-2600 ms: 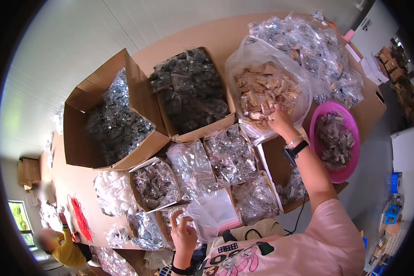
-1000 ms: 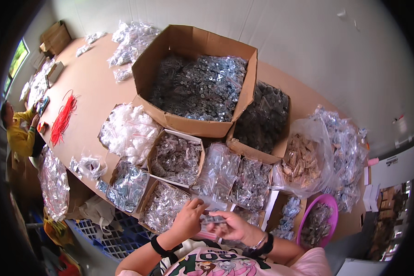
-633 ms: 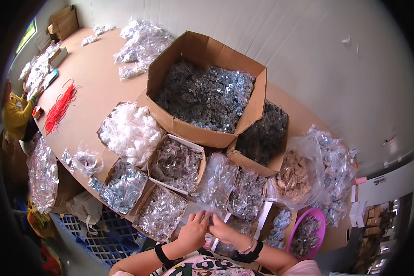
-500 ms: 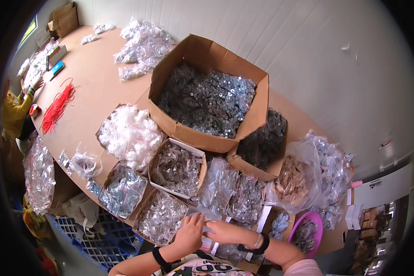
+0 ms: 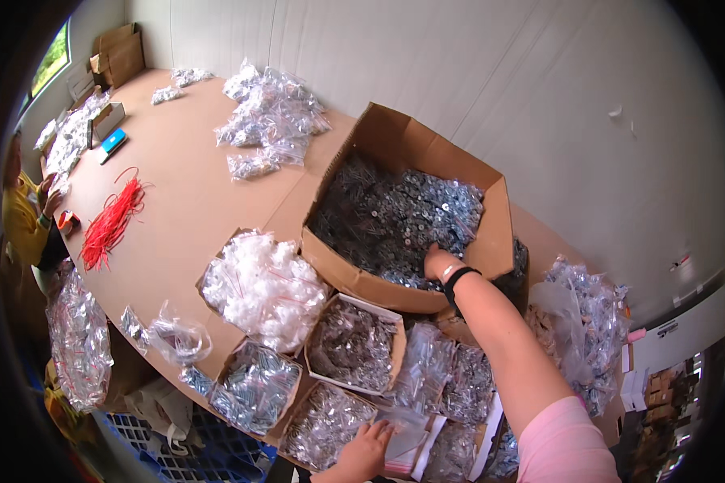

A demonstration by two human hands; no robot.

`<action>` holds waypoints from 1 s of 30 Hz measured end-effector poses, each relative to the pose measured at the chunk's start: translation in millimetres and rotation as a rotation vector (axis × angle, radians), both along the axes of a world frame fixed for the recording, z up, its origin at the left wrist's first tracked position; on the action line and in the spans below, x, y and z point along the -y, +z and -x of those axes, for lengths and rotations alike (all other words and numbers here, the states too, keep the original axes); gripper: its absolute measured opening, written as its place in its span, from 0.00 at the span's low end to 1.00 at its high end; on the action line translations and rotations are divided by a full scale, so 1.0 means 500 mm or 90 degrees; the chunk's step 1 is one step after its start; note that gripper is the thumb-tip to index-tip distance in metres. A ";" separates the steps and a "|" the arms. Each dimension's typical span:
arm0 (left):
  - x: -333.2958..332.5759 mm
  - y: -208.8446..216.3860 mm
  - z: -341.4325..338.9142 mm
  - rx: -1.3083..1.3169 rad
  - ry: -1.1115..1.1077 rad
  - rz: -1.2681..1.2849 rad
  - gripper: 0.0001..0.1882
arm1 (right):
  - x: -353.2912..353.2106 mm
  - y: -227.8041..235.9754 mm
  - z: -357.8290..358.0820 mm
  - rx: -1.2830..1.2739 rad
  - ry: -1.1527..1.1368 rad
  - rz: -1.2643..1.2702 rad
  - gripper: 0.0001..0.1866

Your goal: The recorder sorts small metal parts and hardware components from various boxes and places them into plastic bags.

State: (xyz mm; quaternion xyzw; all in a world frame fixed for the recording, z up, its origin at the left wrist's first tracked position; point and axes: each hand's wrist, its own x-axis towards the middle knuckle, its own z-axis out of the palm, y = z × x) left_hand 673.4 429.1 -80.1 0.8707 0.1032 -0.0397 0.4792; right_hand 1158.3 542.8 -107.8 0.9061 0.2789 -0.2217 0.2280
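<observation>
My right hand (image 5: 440,262) reaches over the near wall of the large cardboard box (image 5: 354,270), its fingers down among small bags of grey metal washers (image 5: 411,213). Those fingertips are mostly hidden, so their grip does not show. Low in the picture, my left hand (image 5: 364,452) is closed on the edge of a clear plastic bag (image 5: 407,428). Just left of that hand stands a box of bagged silvery metal parts (image 5: 326,427). Behind it is a white-edged box with darker bagged parts (image 5: 354,346).
Bagged white pieces (image 5: 266,290) fill a box on the left, with bagged bolts (image 5: 254,386) nearer me. Red ties (image 5: 114,221) and a pile of clear packets (image 5: 274,113) lie farther off. A person in a yellow sleeve (image 5: 24,217) sits at the far left.
My right hand has left the plastic bag near me and moved forward into the large box. My left hand stays low by the bag. The whole view has shifted.
</observation>
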 end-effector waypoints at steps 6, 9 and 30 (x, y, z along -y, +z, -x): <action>-0.029 -0.034 0.024 -0.006 0.034 -0.003 0.31 | -0.082 0.153 0.039 -0.162 0.052 0.001 0.25; -0.044 -0.072 0.027 0.015 -0.012 -0.019 0.32 | -0.213 0.209 0.050 -0.071 0.120 -0.288 0.16; -0.055 -0.067 0.000 0.103 0.034 0.015 0.31 | -0.091 0.309 0.292 -0.879 -0.153 -0.687 0.23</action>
